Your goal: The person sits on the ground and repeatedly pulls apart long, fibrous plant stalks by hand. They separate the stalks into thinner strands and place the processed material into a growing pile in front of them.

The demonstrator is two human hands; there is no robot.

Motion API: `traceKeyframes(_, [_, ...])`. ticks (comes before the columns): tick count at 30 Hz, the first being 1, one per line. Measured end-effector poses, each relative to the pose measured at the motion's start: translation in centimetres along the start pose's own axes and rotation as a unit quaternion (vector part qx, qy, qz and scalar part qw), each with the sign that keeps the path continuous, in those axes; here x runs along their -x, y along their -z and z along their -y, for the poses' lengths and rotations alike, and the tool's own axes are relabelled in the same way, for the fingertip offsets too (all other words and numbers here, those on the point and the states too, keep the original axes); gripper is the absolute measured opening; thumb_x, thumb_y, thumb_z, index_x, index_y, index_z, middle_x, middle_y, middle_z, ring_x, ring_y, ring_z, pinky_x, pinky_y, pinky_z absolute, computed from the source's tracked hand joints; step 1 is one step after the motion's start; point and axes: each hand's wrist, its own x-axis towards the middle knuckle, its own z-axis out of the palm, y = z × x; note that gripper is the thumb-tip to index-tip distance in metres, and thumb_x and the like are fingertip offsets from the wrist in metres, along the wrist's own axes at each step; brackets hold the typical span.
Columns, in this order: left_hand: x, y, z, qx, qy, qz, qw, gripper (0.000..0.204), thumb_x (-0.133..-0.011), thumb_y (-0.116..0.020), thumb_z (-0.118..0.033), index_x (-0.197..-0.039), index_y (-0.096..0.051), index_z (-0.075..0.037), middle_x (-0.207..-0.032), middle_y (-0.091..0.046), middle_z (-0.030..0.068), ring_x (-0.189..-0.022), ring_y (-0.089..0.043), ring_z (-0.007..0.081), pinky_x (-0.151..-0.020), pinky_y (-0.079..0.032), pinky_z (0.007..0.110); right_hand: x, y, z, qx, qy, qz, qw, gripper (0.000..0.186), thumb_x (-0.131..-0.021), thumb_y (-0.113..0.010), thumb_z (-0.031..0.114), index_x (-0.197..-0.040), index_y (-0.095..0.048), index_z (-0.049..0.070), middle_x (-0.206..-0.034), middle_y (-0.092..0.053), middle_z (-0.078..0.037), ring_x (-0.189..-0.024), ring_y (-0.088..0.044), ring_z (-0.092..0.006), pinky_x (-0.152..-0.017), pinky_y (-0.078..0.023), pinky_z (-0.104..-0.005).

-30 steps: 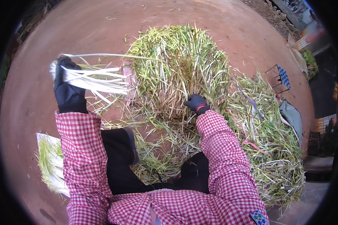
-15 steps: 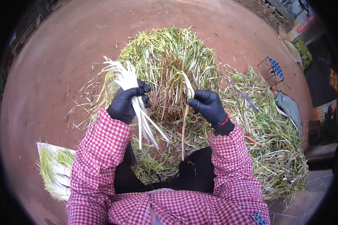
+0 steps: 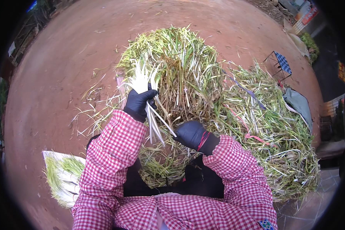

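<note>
My left hand point(image 3: 142, 103), in a black glove, is closed round a bunch of pale white stalks point(image 3: 141, 79). Their yellowish-white tops fan out above the fist, and the thin white ends hang below it. Lower and to the right, my right hand point(image 3: 190, 135), also black-gloved with red bands at the wrist, pinches the lower end of a white stalk point(image 3: 165, 123) that slants down from the bunch. The glove covers its fingertips. Just beyond both hands stands a large heap of green and yellow leafy stalks point(image 3: 180, 73) with brown, withered outer leaves.
Loose trimmings point(image 3: 283, 161) spread thickly to my right, with a purple strap point(image 3: 253, 96) across them. A small stool with a blue checked top point(image 3: 283, 62) and a grey-green cloth point(image 3: 298, 103) lie farther right. Tidy bundles point(image 3: 69, 180) rest on a white sheet at left.
My right hand has moved down and left to the bunch; the yellow-brown strip it held is gone from it. My left hand with the bunch has shifted slightly right.
</note>
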Motion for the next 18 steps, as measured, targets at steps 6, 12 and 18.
traceKeyframes(6, [1.0,-0.4,-0.7,-0.095,-0.017,0.077,0.992,0.018,-0.068,-0.070,-0.012,-0.075,-0.056,-0.004,-0.059,-0.048,0.0009,-0.050,-0.047,0.0112,-0.048,-0.044,0.025,0.3,4.6,-3.3,-0.434,-0.176,-0.124,0.875,0.039,-0.079,-0.061,0.042,-0.082,-0.064,0.003,-0.069,-0.062,-0.006,-0.062,-0.060,-0.0147,-0.055,-0.047,-0.0299])
traceKeyframes(12, [1.5,-1.1,0.7,-0.057,-0.042,0.025,0.997,0.022,-0.068,-0.070,-0.005,-0.082,-0.053,-0.003,-0.063,-0.052,0.0025,-0.048,-0.049,0.0109,-0.044,-0.043,0.020,-3.9,1.5,-4.0,-0.645,0.008,-0.303,0.702,0.018,-0.079,-0.066,0.020,-0.077,-0.061,0.003,-0.064,-0.056,0.002,-0.051,-0.048,-0.0037,-0.046,-0.040,-0.0193])
traceKeyframes(18, [1.2,2.4,-3.1,-0.030,-0.055,-0.019,0.998,0.027,-0.064,-0.070,-0.015,-0.082,-0.054,-0.005,-0.065,-0.047,0.0000,-0.057,-0.045,0.0102,-0.051,-0.042,0.025,-1.0,-1.9,-6.5,-0.032,-0.201,-0.065,0.977,0.021,-0.069,-0.065,0.025,-0.079,-0.062,0.007,-0.069,-0.061,-0.008,-0.061,-0.060,-0.0232,-0.058,-0.048,-0.0346])
